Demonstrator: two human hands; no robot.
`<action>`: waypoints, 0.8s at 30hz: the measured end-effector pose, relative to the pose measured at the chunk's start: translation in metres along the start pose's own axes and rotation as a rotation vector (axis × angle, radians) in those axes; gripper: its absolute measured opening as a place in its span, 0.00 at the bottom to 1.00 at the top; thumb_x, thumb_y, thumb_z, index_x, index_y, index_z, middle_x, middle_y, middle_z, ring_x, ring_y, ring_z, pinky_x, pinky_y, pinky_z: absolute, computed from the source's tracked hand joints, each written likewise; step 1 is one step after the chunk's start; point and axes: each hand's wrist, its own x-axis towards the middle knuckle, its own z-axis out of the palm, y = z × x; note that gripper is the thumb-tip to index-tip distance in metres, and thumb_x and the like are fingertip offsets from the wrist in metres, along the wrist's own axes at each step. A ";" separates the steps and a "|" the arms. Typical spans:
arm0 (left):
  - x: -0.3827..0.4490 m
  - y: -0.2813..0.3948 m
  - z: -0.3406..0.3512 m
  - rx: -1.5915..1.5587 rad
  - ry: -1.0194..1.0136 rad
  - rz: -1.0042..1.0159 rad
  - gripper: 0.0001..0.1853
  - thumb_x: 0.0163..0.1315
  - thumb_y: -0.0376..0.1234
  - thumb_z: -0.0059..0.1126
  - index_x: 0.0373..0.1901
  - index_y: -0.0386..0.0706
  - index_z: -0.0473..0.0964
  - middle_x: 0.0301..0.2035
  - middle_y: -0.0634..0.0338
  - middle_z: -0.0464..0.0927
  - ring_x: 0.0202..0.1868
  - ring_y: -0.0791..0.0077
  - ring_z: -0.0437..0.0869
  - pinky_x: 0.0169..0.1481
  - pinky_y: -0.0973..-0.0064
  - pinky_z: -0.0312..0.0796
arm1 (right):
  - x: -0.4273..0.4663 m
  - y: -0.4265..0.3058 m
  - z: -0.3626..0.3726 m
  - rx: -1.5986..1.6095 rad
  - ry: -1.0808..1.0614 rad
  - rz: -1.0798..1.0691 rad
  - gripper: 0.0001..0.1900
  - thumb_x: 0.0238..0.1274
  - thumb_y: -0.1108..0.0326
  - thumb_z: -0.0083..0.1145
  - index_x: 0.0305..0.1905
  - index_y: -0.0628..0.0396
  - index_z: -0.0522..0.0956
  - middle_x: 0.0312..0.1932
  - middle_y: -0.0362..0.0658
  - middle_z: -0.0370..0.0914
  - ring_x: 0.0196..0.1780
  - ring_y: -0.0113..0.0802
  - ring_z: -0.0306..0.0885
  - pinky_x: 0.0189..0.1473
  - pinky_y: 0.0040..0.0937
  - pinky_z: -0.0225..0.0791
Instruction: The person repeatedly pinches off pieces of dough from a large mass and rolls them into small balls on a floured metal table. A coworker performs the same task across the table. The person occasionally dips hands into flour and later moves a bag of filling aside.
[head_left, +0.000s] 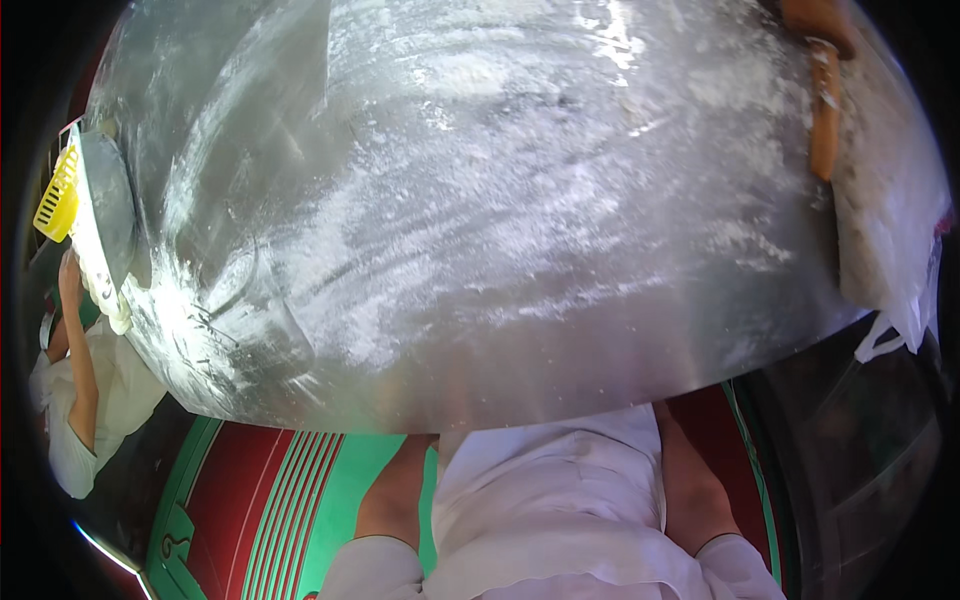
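Note:
Both of my hands are out of view; my forearms run beneath the front edge of the table. Before me stretches a metal tabletop (480, 375), streaked and dusted with white flour (465, 202). Along its right side lies a wooden rolling pin (825, 112), with some white powder on it and its top end cut off by the picture's rim. A pale plastic bag (885, 195), apparently filled, rests just right of the pin, its handles hanging over the edge.
At the left edge sits a shallow metal basin (109, 206) with a yellow slotted plastic scoop or basket (56, 199) and pale dough-like pieces (97, 285) beside it. Another person (105, 405) in white stands there, one arm raised to it. Red and green panelling (300, 510) shows below the table.

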 end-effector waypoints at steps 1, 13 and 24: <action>0.004 0.006 -0.010 -0.016 -0.019 -0.009 0.24 0.74 0.43 0.53 0.61 0.34 0.76 0.62 0.40 0.77 0.65 0.47 0.77 0.70 0.57 0.66 | -0.008 -0.003 0.013 0.081 0.008 0.040 0.25 0.81 0.46 0.48 0.48 0.61 0.80 0.40 0.45 0.85 0.41 0.32 0.83 0.39 0.31 0.75; -0.004 0.023 -0.037 -0.474 -0.029 -0.221 0.22 0.74 0.40 0.53 0.62 0.34 0.76 0.62 0.41 0.77 0.64 0.49 0.77 0.70 0.58 0.66 | -0.022 -0.092 -0.057 0.146 0.039 0.060 0.24 0.81 0.48 0.47 0.48 0.62 0.80 0.40 0.46 0.85 0.42 0.33 0.83 0.41 0.32 0.75; 0.001 0.065 -0.070 -0.809 0.059 -0.338 0.21 0.75 0.38 0.53 0.62 0.34 0.76 0.62 0.42 0.76 0.64 0.50 0.77 0.70 0.59 0.66 | 0.007 -0.198 -0.179 0.135 0.128 -0.069 0.23 0.82 0.50 0.46 0.49 0.63 0.81 0.40 0.48 0.85 0.42 0.34 0.84 0.42 0.33 0.76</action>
